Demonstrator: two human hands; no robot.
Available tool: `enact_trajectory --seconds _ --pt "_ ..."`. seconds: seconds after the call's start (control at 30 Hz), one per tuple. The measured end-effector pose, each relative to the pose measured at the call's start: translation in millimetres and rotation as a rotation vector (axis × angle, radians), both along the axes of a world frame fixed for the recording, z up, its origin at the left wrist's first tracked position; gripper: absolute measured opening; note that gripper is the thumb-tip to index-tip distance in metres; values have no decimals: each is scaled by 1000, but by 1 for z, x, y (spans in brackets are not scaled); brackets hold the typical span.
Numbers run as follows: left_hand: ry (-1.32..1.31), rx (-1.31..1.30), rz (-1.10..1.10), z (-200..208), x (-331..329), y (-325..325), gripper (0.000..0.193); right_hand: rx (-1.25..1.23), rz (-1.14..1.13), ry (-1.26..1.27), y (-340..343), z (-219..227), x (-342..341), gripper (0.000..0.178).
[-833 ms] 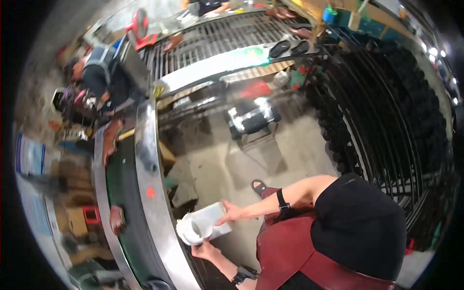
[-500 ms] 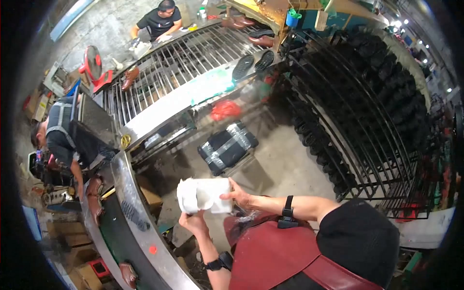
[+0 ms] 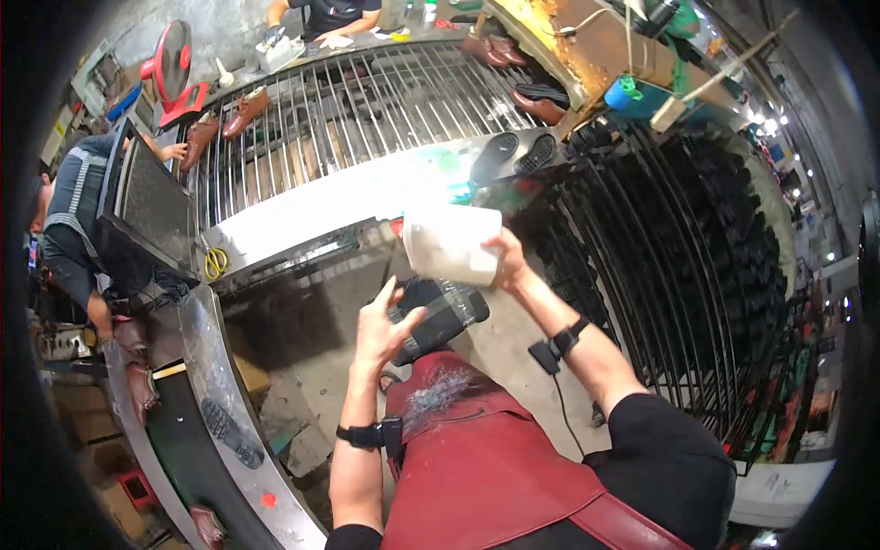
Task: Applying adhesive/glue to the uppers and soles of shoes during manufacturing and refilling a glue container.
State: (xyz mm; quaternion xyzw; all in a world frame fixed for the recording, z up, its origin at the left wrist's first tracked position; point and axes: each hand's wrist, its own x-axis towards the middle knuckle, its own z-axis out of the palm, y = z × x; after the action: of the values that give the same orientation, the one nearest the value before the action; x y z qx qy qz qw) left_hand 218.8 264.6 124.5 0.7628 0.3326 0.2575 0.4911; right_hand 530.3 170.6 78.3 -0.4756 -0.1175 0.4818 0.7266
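A white plastic tub (image 3: 447,247) is in my right hand (image 3: 510,260), raised in front of me below the bench's metal edge. My fingers wrap round its right side. My left hand (image 3: 383,332) is off the tub, below and to its left, with the fingers spread and nothing in them. Under the tub, on the floor, lies a black bundle (image 3: 463,312) bound with clear tape, partly hidden by my apron and the tub. Two black shoe soles (image 3: 496,158) rest on the metal edge just beyond the tub.
A slatted metal roller bench (image 3: 367,110) carries brown shoes (image 3: 246,112). Yellow-handled scissors (image 3: 215,264) lie at its left corner. On my left runs a green conveyor (image 3: 197,449) with shoes and a sole. A black rack (image 3: 687,275) stands right. Co-workers are at the far side and left.
The tub has moved up and away from me, toward the bench edge, in my right hand. My left hand has let go of it and opened. The left co-worker's hand now reaches a brown shoe.
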Motion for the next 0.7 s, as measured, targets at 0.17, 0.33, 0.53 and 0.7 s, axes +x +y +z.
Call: enact_trajectory --seconds 0.17,0.33,0.53,0.7 --pt "11 -538 534 -93 -101 -26 36 -172 -117 -435 119 -40 150 51" --pt "346 -652 1130 -151 -240 -190 33 -776 149 -1338 231 -11 212 119" --pt "515 -1278 1432 -131 -274 -360 29 -769 398 -1625 315 -20 211 125" --pt "497 -1378 1444 -128 -248 -413 36 -579 506 -1898 343 -42 211 119"
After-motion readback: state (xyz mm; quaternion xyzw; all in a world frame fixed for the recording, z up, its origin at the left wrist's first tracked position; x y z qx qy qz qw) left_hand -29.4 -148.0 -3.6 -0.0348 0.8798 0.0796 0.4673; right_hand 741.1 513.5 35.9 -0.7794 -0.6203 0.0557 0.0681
